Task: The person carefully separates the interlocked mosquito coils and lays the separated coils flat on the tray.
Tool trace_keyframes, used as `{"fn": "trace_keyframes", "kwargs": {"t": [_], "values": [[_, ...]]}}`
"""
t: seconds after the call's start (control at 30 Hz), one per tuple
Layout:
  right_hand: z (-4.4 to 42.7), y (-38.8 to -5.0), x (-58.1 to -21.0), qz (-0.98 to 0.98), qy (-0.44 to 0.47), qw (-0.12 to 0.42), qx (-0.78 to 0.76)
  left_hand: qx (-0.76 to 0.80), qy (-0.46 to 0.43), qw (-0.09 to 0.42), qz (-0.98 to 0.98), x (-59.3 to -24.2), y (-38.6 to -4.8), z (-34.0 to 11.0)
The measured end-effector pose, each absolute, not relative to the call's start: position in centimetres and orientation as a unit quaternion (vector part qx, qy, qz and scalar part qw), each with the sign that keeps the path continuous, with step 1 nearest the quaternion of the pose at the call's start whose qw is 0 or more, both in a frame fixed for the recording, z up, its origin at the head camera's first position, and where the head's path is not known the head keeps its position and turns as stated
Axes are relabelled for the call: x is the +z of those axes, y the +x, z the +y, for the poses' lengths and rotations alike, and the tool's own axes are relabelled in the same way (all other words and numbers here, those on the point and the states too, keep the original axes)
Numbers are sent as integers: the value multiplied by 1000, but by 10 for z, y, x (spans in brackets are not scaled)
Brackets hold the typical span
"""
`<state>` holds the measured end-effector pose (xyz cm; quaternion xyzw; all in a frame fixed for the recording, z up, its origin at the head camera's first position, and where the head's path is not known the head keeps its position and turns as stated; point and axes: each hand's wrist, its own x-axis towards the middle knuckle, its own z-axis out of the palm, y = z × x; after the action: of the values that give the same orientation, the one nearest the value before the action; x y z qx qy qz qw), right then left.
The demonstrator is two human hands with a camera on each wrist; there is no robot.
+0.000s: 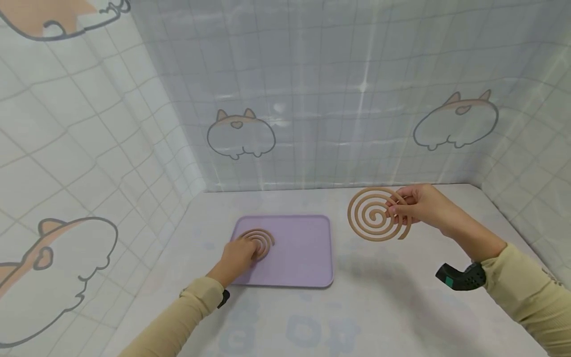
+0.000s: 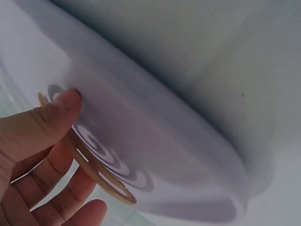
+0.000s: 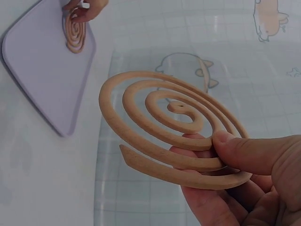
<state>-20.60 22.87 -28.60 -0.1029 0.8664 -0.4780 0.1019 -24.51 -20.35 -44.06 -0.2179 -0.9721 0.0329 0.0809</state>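
Observation:
A tan mosquito coil point(image 1: 373, 215) is held up at the right, above the white tabletop and beyond the tray's right edge. My right hand point(image 1: 417, 206) pinches its outer rings between thumb and fingers, with the spiral facing me. A second mosquito coil point(image 1: 266, 234) is at the left part of the lilac tray point(image 1: 303, 253). My left hand point(image 1: 239, 255) grips that one by its left side and hides part of it. In the left wrist view this coil point(image 2: 101, 178) stands slightly above the tray surface, casting a spiral shadow on it.
The tray lies flat on a white tabletop point(image 1: 285, 317) with faint blue prints. Behind it rises a tiled-pattern sheet point(image 1: 312, 124) with cartoon animal drawings, and similar sheets stand at left and right. A dark device point(image 1: 464, 277) is strapped at my right wrist.

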Motion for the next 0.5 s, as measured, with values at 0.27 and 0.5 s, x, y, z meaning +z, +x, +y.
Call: {"fn": "trace_keyframes", "kwargs": {"t": [0.27, 0.5], "values": [[228, -206, -287, 862, -96, 101, -487, 23, -218, 43, -975, -441, -245, -205], [225, -208, -290, 858, -90, 96, -497, 8, -236, 56, -970, -444, -245, -207]]}}
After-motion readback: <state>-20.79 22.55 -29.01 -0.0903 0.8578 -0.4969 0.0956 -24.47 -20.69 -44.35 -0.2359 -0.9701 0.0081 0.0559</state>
